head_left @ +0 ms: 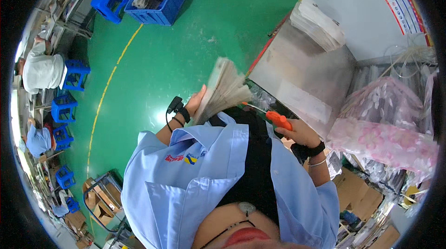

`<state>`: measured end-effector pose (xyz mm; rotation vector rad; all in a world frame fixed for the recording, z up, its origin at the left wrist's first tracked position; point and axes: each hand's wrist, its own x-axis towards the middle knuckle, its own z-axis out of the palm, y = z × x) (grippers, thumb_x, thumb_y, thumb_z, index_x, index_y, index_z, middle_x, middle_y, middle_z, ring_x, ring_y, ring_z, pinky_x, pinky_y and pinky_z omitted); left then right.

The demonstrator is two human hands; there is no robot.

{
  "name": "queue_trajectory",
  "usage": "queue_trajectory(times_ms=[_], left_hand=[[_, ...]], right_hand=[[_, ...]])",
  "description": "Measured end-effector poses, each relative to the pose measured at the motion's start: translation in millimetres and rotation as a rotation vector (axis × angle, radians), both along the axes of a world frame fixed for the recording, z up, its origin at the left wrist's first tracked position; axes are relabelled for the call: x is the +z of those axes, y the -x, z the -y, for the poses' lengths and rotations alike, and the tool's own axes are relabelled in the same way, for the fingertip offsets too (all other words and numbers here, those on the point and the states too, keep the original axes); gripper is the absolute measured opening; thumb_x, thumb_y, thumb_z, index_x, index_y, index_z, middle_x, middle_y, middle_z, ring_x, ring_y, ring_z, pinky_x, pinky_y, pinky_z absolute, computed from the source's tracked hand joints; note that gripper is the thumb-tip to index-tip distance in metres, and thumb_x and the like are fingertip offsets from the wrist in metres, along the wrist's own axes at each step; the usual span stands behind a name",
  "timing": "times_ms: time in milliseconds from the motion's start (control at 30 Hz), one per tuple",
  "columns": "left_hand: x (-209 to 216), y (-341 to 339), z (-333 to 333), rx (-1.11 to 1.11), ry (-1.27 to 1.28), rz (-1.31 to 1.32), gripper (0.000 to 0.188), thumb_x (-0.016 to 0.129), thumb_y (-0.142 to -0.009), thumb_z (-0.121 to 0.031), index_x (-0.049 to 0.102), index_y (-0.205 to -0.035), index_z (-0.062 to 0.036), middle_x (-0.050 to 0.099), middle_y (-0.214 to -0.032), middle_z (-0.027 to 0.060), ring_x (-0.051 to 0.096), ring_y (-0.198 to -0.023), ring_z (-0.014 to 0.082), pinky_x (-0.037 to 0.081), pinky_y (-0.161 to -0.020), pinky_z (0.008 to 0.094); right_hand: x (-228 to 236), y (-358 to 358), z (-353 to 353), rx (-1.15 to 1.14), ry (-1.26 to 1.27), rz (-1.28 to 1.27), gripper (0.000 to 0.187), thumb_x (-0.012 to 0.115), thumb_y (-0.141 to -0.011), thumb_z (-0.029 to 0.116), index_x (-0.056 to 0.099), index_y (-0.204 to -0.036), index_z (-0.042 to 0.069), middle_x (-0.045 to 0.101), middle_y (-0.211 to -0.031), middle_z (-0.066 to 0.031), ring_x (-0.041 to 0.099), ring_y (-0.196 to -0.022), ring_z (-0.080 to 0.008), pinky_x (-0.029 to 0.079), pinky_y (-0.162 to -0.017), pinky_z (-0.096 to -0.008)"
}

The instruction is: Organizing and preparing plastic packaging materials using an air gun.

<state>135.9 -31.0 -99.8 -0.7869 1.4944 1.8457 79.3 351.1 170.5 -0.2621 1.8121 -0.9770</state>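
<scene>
A thick stack of thin, greyish-white sheets (225,86) stands tilted in front of my chest. My left hand (196,102) is closed on its left edge, and the free edges on the right are fanned apart and blurred. To the right, my right hand (299,132) is wrapped round an orange air blow gun (278,120). Its thin nozzle points left toward the fanned edges, a little apart from them. What the sheets are made of, I cannot tell.
A metal worktable (297,63) at my right bears another sheet stack (318,25). Pink-patterned plastic film (385,137) hangs beyond it. A blue crate (158,0) and blue stool (109,3) stand on the green floor. People sit far left; a cart with cartons (104,198) stands lower left.
</scene>
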Motion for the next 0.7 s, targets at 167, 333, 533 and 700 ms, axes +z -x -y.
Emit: queue_trajectory(times_ms=[167,333,533,700], left_hand=[[17.4,8.8,-1.3,0.23,-0.236,-0.15,0.082,0.028,-0.092,-0.068,0.055,-0.125,0.0029,0.062,-0.114,0.0146,0.061,-0.098,0.0206,0.048,-0.087,0.0342],[-31.1,-5.3,11.6,0.128,-0.122,-0.31,0.08,0.025,-0.094,-0.064,0.052,-0.127,0.0037,0.061,-0.117,0.0144,0.06,-0.103,0.0199,0.046,-0.09,0.0336],[-23.0,-3.6,5.5,0.385,-0.377,-0.23,0.077,0.024,-0.096,-0.06,0.049,-0.129,0.0048,0.061,-0.116,0.0151,0.06,-0.104,0.0213,0.046,-0.092,0.0339],[-33.6,-7.1,20.2,0.269,-0.124,-0.179,0.083,0.023,-0.093,-0.066,0.057,-0.119,0.0053,0.065,-0.105,0.0138,0.062,-0.092,0.0194,0.048,-0.083,0.0332]], right_hand=[[2.8,4.7,2.1,0.076,0.01,0.001,0.037,0.062,-0.088,0.037,0.061,-0.085,0.0,0.06,-0.066,-0.0048,0.059,-0.065,-0.0163,0.046,-0.065,-0.0291],[16.2,9.6,14.7,0.107,0.081,0.021,0.035,0.062,-0.088,0.034,0.06,-0.081,-0.001,0.061,-0.067,-0.0067,0.059,-0.063,-0.0164,0.046,-0.061,-0.0288],[22.4,19.4,27.2,0.187,-0.009,-0.027,0.033,0.062,-0.087,0.032,0.059,-0.079,0.001,0.059,-0.066,-0.0047,0.057,-0.063,-0.0155,0.044,-0.061,-0.029],[15.6,24.5,28.0,0.189,-0.054,-0.133,0.035,0.062,-0.087,0.037,0.059,-0.083,0.002,0.059,-0.065,-0.0047,0.057,-0.062,-0.015,0.044,-0.059,-0.0303]])
